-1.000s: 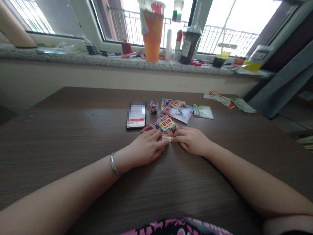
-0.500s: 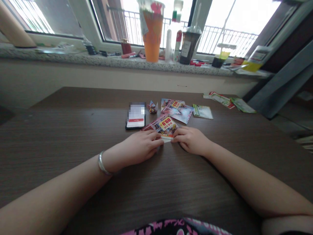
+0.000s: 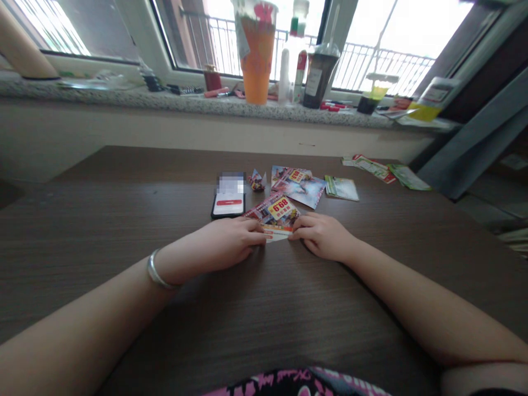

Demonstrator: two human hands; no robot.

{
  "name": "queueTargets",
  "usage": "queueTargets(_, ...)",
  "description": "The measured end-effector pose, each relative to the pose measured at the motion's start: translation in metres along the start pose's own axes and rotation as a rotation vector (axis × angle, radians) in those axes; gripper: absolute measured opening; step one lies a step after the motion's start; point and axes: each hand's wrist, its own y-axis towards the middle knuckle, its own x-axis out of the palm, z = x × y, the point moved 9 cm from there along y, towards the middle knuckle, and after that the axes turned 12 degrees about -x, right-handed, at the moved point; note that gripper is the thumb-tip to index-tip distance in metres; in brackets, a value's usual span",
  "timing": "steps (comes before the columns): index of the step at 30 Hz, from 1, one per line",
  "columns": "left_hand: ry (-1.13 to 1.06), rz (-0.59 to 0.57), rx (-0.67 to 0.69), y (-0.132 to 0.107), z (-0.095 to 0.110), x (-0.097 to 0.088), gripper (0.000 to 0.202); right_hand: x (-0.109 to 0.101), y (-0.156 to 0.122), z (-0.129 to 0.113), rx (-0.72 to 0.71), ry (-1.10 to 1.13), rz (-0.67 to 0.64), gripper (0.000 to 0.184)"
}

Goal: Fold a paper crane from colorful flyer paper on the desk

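A colourful printed paper sheet (image 3: pixel 279 221), marked with large yellow and red figures, lies folded with slanting edges on the table. At its lower left edge, my left hand (image 3: pixel 229 242), with a silver bangle at the wrist, has its fingers closed on the paper. My right hand (image 3: pixel 324 235) has its curled fingers on the lower right corner. Both thumbs are close to the bottom edge; the fingertips are partly hidden. Just beyond stands a small folded paper piece (image 3: pixel 257 181). Similar printed sheets (image 3: pixel 303 188) lie behind the paper.
A phone (image 3: pixel 229 201) with a lit screen lies left of the paper. A stack of green and white papers (image 3: pixel 342 188) sits to the right, with more leaflets (image 3: pixel 373 168) farther back. Cups and bottles, including a tall orange drink cup (image 3: pixel 258 66), line the stone windowsill (image 3: pixel 185 107).
My left hand has slid left along the paper's bottom edge, uncovering more of its pale lower strip. My right hand has stayed in place.
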Motion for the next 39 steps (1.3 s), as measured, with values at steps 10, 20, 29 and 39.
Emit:
queueTargets(10,-0.103,-0.025,0.052,-0.001,-0.004,0.0,0.026,0.0,-0.001,-0.001,-0.005,0.001,0.005,0.027)
queueTargets(20,-0.143,-0.021,0.071,-0.001,-0.003,-0.006,0.029,0.002,-0.003,0.001,-0.006,0.004,-0.006,0.028)
queueTargets(29,-0.135,-0.041,0.047,0.0,-0.002,-0.006,0.021,0.002,-0.003,0.0,-0.004,0.017,-0.02,0.03)
queueTargets(39,0.045,0.093,-0.031,0.002,0.006,-0.005,0.027,0.002,-0.002,0.002,-0.018,-0.051,-0.032,0.028)
